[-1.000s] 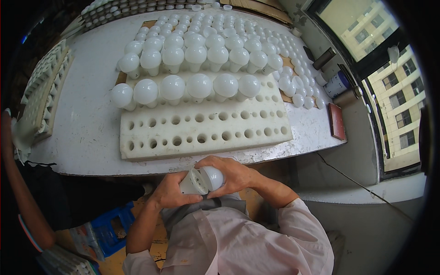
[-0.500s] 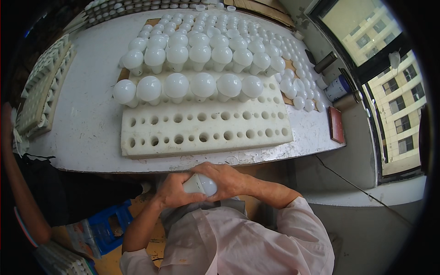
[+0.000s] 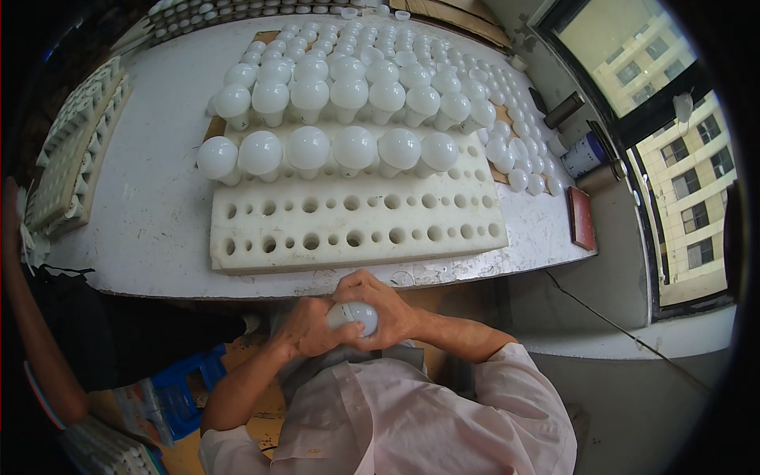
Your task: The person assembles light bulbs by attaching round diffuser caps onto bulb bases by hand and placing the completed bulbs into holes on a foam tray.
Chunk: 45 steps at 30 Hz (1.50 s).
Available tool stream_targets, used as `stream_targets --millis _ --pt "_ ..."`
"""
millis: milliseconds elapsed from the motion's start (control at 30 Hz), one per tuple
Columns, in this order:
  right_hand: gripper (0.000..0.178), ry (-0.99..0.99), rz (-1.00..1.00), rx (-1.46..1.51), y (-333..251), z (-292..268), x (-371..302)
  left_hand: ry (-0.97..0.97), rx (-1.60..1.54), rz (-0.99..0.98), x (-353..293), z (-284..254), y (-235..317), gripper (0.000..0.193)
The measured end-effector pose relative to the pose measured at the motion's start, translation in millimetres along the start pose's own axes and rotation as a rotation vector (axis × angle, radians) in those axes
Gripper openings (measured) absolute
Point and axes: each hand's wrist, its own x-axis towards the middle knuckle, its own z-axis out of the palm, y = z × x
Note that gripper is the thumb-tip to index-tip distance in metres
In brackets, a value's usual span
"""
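A white light bulb (image 3: 360, 315) is held between my two hands, just off the near edge of the table. My left hand (image 3: 310, 328) grips its base side, with the thumb reaching onto the dome. Curled around the dome from the other side is my right hand (image 3: 386, 310). The bulb's base end is hidden by the fingers. Beyond my hands lies a white foam block (image 3: 348, 229) with rows of large and small holes. Upright bulbs (image 3: 355, 148) fill part of its far row, while the two nearest rows of holes hold nothing.
Many more bulbs (image 3: 348, 93) stand behind the block, with loose white domes (image 3: 518, 178) at the right. A dark red box (image 3: 581, 218) lies near the right table edge, by a window (image 3: 673, 158). Another person's arm (image 3: 47, 348) and a foam tray (image 3: 79, 150) are at left.
The bulb has turned in my hands, its dome now facing more upward, and my left thumb has moved onto the dome. Both hands have shifted slightly.
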Motion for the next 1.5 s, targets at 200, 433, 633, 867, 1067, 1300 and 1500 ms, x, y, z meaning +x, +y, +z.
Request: stream_targets --millis 200,433,633,867,1067,1300,1500 --pt "0.048 0.1 -0.053 0.103 6 3 -6 -0.132 -0.296 -0.262 5 2 9 0.052" --pt "0.051 0.091 -0.088 0.105 8 -4 -4 -0.124 -0.287 -0.251 9 7 10 0.051" --pt "0.087 0.116 0.252 0.44 -6 -19 5 -0.282 -1.451 -0.125 22 25 -33 0.071" --pt "0.097 0.166 0.554 0.34 -3 -27 -11 -0.462 -1.715 -0.108 39 45 -42 0.074" --pt "0.089 0.859 0.236 -0.102 10 -122 -22 -0.032 -1.091 -0.097 18 35 -33 0.049" --pt "0.085 0.646 0.319 -0.646 75 -223 4 0.036 -0.917 -0.127 34 41 -26 0.024" --pt "0.062 0.979 0.319 -0.417 98 -274 -42 0.243 -0.88 -0.103 -5 27 -48 0.026"
